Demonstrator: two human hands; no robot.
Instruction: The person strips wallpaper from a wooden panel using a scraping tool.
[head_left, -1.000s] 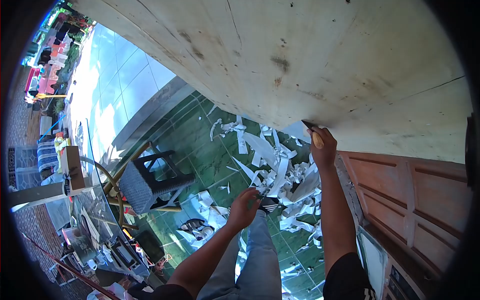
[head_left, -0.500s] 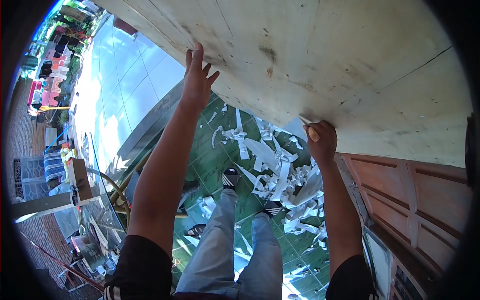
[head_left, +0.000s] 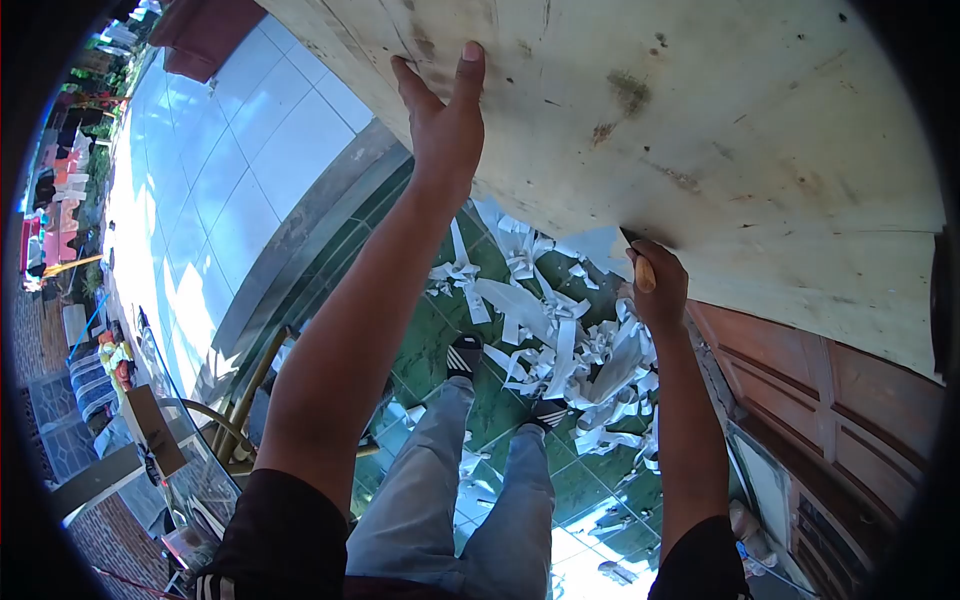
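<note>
A large pale wooden panel [head_left: 720, 110] with dark stains fills the upper right. Against its left part rests my left hand [head_left: 447, 125], fingers apart and nothing held. My right hand [head_left: 660, 285] is closed around a tool with a rounded wooden handle [head_left: 645, 274]. The tool's dark blade [head_left: 629, 237] meets the panel near its lower edge; its tip is hard to make out. Below the panel, a heap of white curled strips [head_left: 570, 340] lies on the green tiled floor.
My feet in striped sandals [head_left: 463, 358] stand beside the strips. Brown panelled doors [head_left: 800, 365] are at the right. A glass-topped table [head_left: 190, 440] with a cardboard box [head_left: 155, 430] is at the left, below white tiles [head_left: 230, 130] and a raised ledge [head_left: 300, 215].
The view has shifted and turned. My left hand has moved right along the panel, with its fingers posed differently. My right hand still grips the tool at the panel, slightly lower in view.
</note>
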